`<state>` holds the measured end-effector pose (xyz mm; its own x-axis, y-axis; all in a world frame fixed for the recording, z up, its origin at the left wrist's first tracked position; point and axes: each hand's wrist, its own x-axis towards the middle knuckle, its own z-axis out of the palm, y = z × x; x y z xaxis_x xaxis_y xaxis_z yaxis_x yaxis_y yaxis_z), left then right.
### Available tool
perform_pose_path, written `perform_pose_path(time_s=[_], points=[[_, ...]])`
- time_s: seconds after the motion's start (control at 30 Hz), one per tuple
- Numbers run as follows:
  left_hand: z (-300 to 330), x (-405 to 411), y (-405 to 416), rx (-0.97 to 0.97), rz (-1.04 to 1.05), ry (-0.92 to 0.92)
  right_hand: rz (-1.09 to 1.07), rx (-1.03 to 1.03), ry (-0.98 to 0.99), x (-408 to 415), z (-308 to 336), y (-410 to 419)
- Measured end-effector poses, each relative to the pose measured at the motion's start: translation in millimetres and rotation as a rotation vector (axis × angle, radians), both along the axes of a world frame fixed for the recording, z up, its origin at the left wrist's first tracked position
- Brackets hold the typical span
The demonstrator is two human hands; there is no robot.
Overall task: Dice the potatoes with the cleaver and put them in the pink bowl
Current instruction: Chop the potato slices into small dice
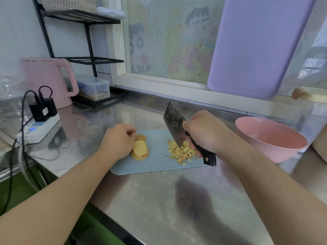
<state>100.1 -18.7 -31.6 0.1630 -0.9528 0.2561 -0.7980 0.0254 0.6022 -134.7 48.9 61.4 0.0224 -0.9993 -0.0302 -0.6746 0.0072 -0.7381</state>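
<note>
Your left hand (118,139) lies knuckles up, its fingers curled and bunched at the far side, with the bare left forearm running back toward the lower left corner. Your right hand (203,133) is wrapped in a fist round the black handle of the cleaver (174,125), thumb side toward the blade, holding it tilted with the blade pointing up and away. Your right forearm is bare too and stretches off to the lower right.
</note>
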Motion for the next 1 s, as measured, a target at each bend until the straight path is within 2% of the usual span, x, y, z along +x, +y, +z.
perform_pose_path(time_s=[0.17, 0.33, 0.4, 0.67, 0.9, 1.0], points=[[2, 6, 15, -0.095, -0.012, 0.03, -0.008, 0.01, -0.007, 2, -1, 1], [17, 11, 44, 0.174, -0.204, -0.093, 0.003, 0.01, -0.005, 6, -1, 4], [20, 13, 47, 0.219, -0.263, -0.126, 0.011, 0.007, 0.006, 8, -1, 6], [23, 1, 39, 0.237, -0.327, -0.003, 0.035, -0.001, 0.029, 10, -3, 7], [14, -20, 35, 0.195, -0.333, 0.032, 0.01, -0.022, 0.083, 12, -12, 4], [8, -21, 36, 0.184, -0.318, 0.068, 0.067, 0.0, 0.114, 14, -14, 5]])
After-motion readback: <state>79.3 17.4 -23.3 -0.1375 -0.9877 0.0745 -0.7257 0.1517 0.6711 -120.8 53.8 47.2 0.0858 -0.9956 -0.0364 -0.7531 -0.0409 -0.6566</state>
